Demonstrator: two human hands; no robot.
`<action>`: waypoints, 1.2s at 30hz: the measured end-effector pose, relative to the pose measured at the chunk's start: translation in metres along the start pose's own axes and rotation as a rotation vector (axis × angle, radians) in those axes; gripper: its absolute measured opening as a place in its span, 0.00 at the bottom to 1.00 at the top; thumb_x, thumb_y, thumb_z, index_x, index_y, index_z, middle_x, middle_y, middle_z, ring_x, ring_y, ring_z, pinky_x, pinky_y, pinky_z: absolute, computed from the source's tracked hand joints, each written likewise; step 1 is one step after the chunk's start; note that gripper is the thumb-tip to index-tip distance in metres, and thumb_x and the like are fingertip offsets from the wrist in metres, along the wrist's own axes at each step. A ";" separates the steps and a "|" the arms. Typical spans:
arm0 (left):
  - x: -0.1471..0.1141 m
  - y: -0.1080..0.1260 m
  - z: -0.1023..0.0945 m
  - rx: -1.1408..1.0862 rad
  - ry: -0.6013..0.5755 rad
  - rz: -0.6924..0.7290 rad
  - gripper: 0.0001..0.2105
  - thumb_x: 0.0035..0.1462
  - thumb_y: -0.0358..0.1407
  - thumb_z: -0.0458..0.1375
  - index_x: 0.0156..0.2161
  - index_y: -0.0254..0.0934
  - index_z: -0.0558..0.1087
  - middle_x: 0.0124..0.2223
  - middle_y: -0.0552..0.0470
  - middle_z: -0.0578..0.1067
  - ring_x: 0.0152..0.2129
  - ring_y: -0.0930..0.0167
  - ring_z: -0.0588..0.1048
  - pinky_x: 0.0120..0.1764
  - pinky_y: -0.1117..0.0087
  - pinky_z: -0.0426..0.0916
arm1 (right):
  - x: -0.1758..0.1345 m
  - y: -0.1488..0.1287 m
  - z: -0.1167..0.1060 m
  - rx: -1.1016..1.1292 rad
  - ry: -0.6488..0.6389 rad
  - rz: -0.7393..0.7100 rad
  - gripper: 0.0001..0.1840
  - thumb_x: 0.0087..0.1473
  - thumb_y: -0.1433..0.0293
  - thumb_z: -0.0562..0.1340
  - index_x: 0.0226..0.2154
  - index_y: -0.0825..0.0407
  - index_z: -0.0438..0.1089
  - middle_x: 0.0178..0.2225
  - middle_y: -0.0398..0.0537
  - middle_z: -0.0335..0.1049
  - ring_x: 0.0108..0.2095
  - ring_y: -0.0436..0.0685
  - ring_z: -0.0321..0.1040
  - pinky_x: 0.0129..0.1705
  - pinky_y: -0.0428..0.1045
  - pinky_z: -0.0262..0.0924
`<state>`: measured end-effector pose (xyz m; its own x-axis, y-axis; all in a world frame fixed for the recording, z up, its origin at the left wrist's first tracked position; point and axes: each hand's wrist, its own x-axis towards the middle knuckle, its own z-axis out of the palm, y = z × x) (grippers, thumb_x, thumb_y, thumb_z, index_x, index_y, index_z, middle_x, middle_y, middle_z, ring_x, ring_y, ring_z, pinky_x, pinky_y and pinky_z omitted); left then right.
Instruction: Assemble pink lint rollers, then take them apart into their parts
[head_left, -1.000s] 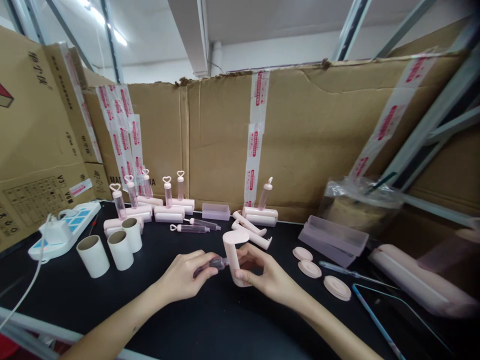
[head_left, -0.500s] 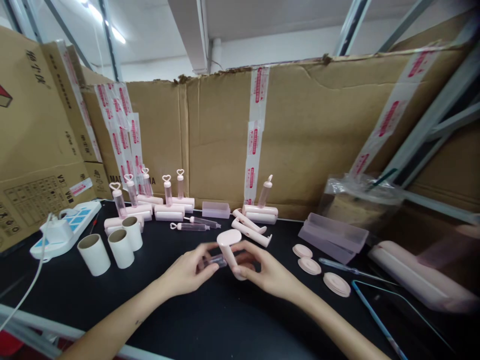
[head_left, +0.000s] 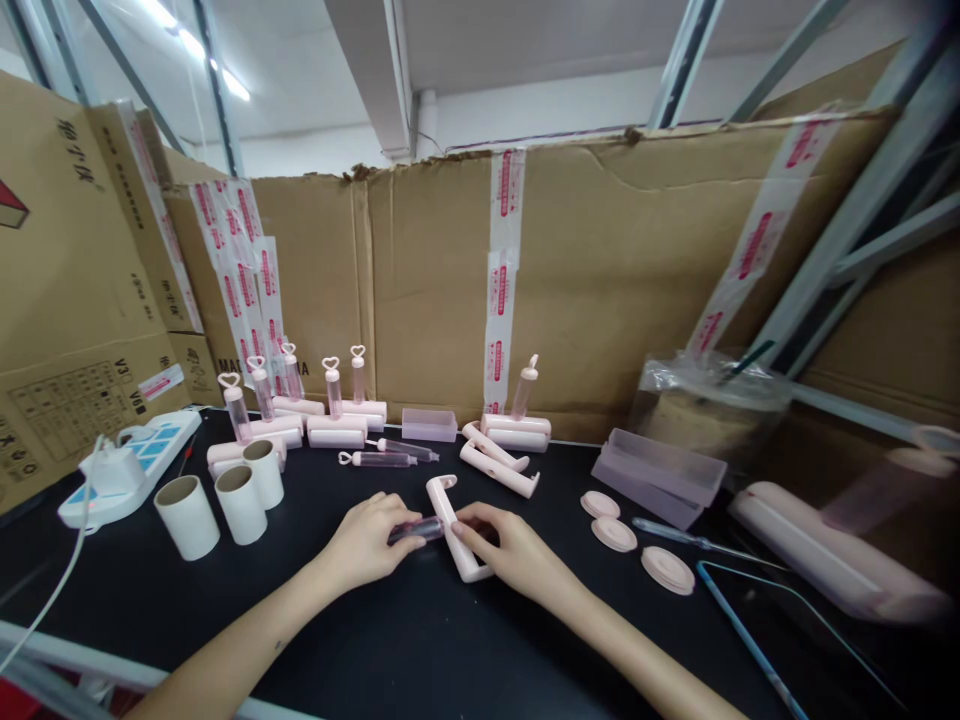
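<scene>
Left hand (head_left: 375, 540) has a translucent purple tube (head_left: 421, 531) pinched between thumb and fingers, tube near level, free end pointing right. Right hand (head_left: 506, 545) grips a pale pink U-shaped bracket (head_left: 457, 543) by its long bar, thumb on the near face, fingers around the far side; bracket tilted, both short arms turned to the right. Tube end meets the bar around mid-length; cannot tell if it's seated or only touching. Both parts are held over the front middle of the black table (head_left: 420, 660). Behind the hands: two loose purple handles (head_left: 379, 459) lying flat, two more pink brackets (head_left: 500, 468) one partly against the other, and a small purple tray (head_left: 429, 425) at the cardboard wall (head_left: 600, 270). Pink rollers (head_left: 336, 432) with upright handles line the back, most to the left, one right of the tray. Left side: three white cylinders (head_left: 186, 520) standing on end, power strip (head_left: 146, 462) beyond them. Right side: pink discs (head_left: 667, 570) in three spots, screwdriver (head_left: 679, 535) just beside, larger purple covers (head_left: 660, 480) behind.
</scene>
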<state>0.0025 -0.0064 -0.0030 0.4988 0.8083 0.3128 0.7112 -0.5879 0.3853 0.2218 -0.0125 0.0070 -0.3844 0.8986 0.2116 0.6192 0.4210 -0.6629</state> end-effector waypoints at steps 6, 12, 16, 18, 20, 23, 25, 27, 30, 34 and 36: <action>0.000 0.000 -0.022 0.016 0.136 0.084 0.20 0.50 0.44 0.59 0.47 0.38 0.71 0.38 0.49 0.75 0.37 0.66 0.70 0.43 0.64 0.64 | 0.003 -0.001 -0.022 -0.270 0.029 0.046 0.17 0.57 0.59 0.52 0.35 0.49 0.73 0.32 0.43 0.76 0.30 0.54 0.70 0.31 0.45 0.61; -0.021 -0.029 -0.099 0.432 0.523 -0.102 0.11 0.54 0.41 0.54 0.34 0.39 0.75 0.35 0.48 0.76 0.40 0.62 0.67 0.47 0.60 0.59 | 0.006 0.012 -0.082 -0.655 0.226 0.251 0.15 0.55 0.67 0.52 0.34 0.50 0.74 0.38 0.51 0.76 0.38 0.62 0.71 0.38 0.50 0.58; -0.048 -0.052 -0.125 0.657 0.512 -0.443 0.13 0.50 0.44 0.55 0.35 0.40 0.75 0.41 0.47 0.75 0.43 0.55 0.64 0.48 0.55 0.54 | 0.005 0.036 -0.098 -0.834 0.232 0.448 0.13 0.53 0.68 0.55 0.31 0.55 0.74 0.37 0.60 0.75 0.40 0.69 0.70 0.38 0.56 0.56; -0.059 -0.060 -0.126 0.675 0.439 -0.551 0.13 0.49 0.45 0.55 0.36 0.41 0.75 0.42 0.46 0.74 0.44 0.52 0.63 0.49 0.51 0.50 | 0.004 0.046 -0.097 -0.886 0.203 0.528 0.12 0.52 0.68 0.56 0.33 0.56 0.74 0.38 0.62 0.74 0.41 0.70 0.69 0.38 0.57 0.56; -0.065 -0.066 -0.123 0.653 0.359 -0.600 0.14 0.49 0.45 0.55 0.38 0.41 0.75 0.42 0.45 0.74 0.43 0.52 0.64 0.49 0.49 0.47 | 0.003 0.053 -0.095 -0.918 0.174 0.580 0.13 0.53 0.68 0.56 0.37 0.56 0.73 0.40 0.63 0.73 0.42 0.69 0.69 0.39 0.56 0.56; -0.068 -0.072 -0.121 0.594 0.273 -0.605 0.14 0.50 0.43 0.55 0.40 0.40 0.73 0.42 0.45 0.74 0.42 0.56 0.67 0.50 0.51 0.47 | 0.004 0.056 -0.091 -0.943 0.138 0.627 0.16 0.55 0.68 0.55 0.43 0.58 0.70 0.43 0.65 0.71 0.42 0.68 0.70 0.39 0.56 0.56; -0.068 -0.074 -0.123 0.567 0.243 -0.605 0.12 0.50 0.41 0.55 0.38 0.39 0.73 0.42 0.45 0.73 0.42 0.58 0.68 0.49 0.53 0.50 | 0.004 0.057 -0.090 -0.949 0.110 0.642 0.15 0.55 0.69 0.56 0.42 0.58 0.70 0.42 0.65 0.72 0.42 0.68 0.70 0.38 0.55 0.57; -0.066 -0.074 -0.126 0.547 0.214 -0.610 0.10 0.49 0.39 0.55 0.36 0.39 0.73 0.41 0.45 0.73 0.42 0.59 0.69 0.48 0.56 0.53 | 0.004 0.057 -0.089 -0.951 0.081 0.641 0.13 0.54 0.70 0.56 0.41 0.57 0.71 0.40 0.64 0.73 0.42 0.68 0.70 0.38 0.55 0.57; -0.063 -0.074 -0.130 0.472 0.161 -0.606 0.08 0.48 0.37 0.54 0.34 0.39 0.72 0.37 0.48 0.74 0.38 0.61 0.72 0.43 0.61 0.59 | 0.004 0.055 -0.085 -0.955 0.055 0.609 0.13 0.53 0.73 0.56 0.41 0.56 0.71 0.41 0.62 0.73 0.42 0.67 0.70 0.38 0.54 0.57; -0.059 -0.070 -0.130 0.291 0.090 -0.553 0.07 0.50 0.33 0.51 0.35 0.39 0.70 0.31 0.52 0.74 0.30 0.67 0.73 0.35 0.69 0.62 | 0.005 0.051 -0.079 -0.949 0.035 0.548 0.15 0.52 0.77 0.55 0.42 0.56 0.70 0.44 0.60 0.71 0.43 0.66 0.69 0.38 0.53 0.57; -0.056 -0.063 -0.130 0.256 0.099 -0.479 0.07 0.51 0.34 0.51 0.34 0.40 0.70 0.32 0.52 0.74 0.31 0.67 0.73 0.36 0.69 0.63 | 0.005 0.050 -0.077 -0.943 0.032 0.533 0.16 0.52 0.78 0.54 0.42 0.56 0.70 0.44 0.60 0.70 0.44 0.66 0.68 0.38 0.53 0.57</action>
<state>-0.1344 -0.0189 0.0682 0.0499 0.9697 0.2393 0.9511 -0.1193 0.2850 0.3031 0.0229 0.0302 0.0997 0.9911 0.0878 0.9838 -0.1115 0.1408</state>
